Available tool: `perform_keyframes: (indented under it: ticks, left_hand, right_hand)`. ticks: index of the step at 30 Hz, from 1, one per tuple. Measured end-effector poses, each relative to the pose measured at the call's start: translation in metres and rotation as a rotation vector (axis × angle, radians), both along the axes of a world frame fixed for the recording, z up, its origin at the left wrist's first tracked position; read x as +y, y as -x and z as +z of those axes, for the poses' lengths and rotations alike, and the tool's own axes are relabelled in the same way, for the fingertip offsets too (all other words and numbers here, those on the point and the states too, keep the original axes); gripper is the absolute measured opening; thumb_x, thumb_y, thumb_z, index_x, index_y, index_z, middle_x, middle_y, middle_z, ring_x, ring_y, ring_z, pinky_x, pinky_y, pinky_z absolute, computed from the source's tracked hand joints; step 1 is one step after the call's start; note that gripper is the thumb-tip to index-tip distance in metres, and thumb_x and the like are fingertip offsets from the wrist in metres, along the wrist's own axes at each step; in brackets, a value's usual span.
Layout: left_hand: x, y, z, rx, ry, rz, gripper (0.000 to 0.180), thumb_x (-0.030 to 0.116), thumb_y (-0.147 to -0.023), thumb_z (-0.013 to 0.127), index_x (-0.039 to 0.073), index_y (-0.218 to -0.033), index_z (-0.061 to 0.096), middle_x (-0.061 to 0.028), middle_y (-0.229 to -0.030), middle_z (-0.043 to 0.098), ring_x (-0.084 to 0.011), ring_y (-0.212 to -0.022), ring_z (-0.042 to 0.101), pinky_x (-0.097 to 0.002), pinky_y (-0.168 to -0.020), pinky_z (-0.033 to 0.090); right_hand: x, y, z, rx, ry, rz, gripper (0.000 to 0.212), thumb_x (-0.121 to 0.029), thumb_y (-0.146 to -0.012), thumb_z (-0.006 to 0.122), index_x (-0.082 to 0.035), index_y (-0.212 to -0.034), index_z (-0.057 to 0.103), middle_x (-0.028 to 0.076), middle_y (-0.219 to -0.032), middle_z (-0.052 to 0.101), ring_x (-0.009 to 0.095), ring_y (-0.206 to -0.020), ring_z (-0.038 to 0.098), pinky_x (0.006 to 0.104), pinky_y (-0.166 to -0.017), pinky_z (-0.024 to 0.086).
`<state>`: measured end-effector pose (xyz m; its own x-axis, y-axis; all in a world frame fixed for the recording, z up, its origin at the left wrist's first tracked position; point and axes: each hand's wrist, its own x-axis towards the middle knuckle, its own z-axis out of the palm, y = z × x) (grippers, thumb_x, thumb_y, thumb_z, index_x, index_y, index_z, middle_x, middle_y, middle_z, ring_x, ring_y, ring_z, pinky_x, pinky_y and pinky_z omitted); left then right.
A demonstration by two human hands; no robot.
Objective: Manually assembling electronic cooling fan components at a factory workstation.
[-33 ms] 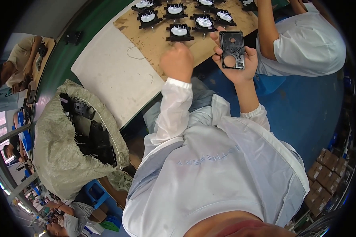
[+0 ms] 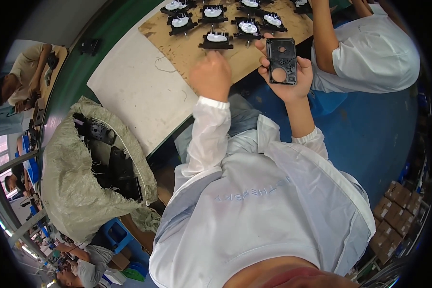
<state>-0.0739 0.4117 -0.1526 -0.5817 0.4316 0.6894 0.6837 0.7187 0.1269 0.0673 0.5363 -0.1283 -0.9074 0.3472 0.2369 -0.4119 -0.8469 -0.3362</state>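
My left hand (image 2: 211, 76) is closed, its fingertips at the near edge of the closest gear assembly (image 2: 216, 37), a black base with a white toothed gear on top. That assembly sits slightly tilted, and the exact grip is hidden by my knuckles. In my right hand (image 2: 300, 81) rests a black rectangular plastic housing (image 2: 283, 61), held upright over the table's edge, with a large round hole low down and a smaller one above. Several similar gear assemblies (image 2: 248, 27) stand in rows on brown cardboard (image 2: 163, 36) beyond my hands.
A white sheet (image 2: 139, 91) covers the table left of the cardboard. Beside the table stands a woven sack (image 2: 77, 177) of black plastic parts. A co-worker's white sleeve (image 2: 369, 53) is close on the right. Stacked cartons (image 2: 393, 206) and a blue stool (image 2: 116, 234) are farther off.
My left hand has shifted slightly left and the nearest gear assembly has moved and tilted with it. My right hand and the housing stay nearly still.
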Motion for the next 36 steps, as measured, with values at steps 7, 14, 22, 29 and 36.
perform_keyframes:
  ticks: [7, 14, 22, 29, 36]
  left_hand:
    - [-0.048, 0.036, 0.054, 0.02, -0.537, -0.338, 0.015, 0.015, -0.089, 0.06, 0.007, -0.076, 0.058, -0.006, -0.073, 0.057, -0.0183, -0.061, 0.048, -0.0297, -0.062, 0.043]
    - [-0.067, 0.024, 0.089, -0.801, -1.248, -0.395, 0.028, 0.022, -0.1, 0.042, 0.006, -0.081, 0.053, -0.0027, -0.078, 0.056, -0.0114, -0.067, 0.047, -0.0251, -0.067, 0.041]
    - [-0.083, 0.027, 0.096, -0.972, -1.264, -0.358, 0.033, 0.026, -0.102, 0.038, 0.006, -0.08, 0.051, -0.0021, -0.076, 0.055, -0.011, -0.067, 0.046, -0.0239, -0.067, 0.041]
    - [-0.086, 0.031, 0.095, -0.936, -1.265, -0.391, 0.032, 0.025, -0.101, 0.04, 0.006, -0.078, 0.051, -0.0015, -0.074, 0.052, -0.0112, -0.066, 0.044, -0.0229, -0.066, 0.038]
    - [-0.089, 0.027, 0.101, -0.955, -1.261, -0.37, 0.03, 0.024, -0.099, 0.041, 0.006, -0.077, 0.051, -0.0015, -0.074, 0.051, -0.0113, -0.068, 0.042, -0.0224, -0.065, 0.036]
  right_hand:
    - [-0.014, 0.023, -0.009, -0.141, -0.188, -0.096, 0.068, -0.031, -0.089, 0.043, 0.001, -0.146, 0.029, 0.026, -0.13, 0.054, 0.032, -0.105, 0.061, 0.0377, -0.091, 0.048]
    - [-0.086, 0.08, 0.034, -0.299, -0.405, -0.094, 0.066, -0.026, -0.088, 0.044, -0.004, -0.148, 0.031, 0.025, -0.131, 0.054, 0.032, -0.119, 0.057, 0.0373, -0.099, 0.045]
    - [-0.107, 0.099, 0.062, -0.327, -0.615, -0.083, 0.065, -0.024, -0.087, 0.042, -0.006, -0.149, 0.032, 0.018, -0.129, 0.056, 0.023, -0.11, 0.056, 0.028, -0.09, 0.043]
    - [-0.116, 0.107, 0.056, -0.296, -0.677, -0.141, 0.056, -0.018, -0.09, 0.041, -0.005, -0.144, 0.036, 0.014, -0.123, 0.057, 0.02, -0.106, 0.052, 0.0285, -0.092, 0.039]
    - [-0.118, 0.11, 0.055, -0.299, -0.666, -0.116, 0.053, -0.017, -0.091, 0.04, -0.004, -0.143, 0.038, 0.012, -0.121, 0.055, 0.019, -0.106, 0.05, 0.0294, -0.094, 0.036]
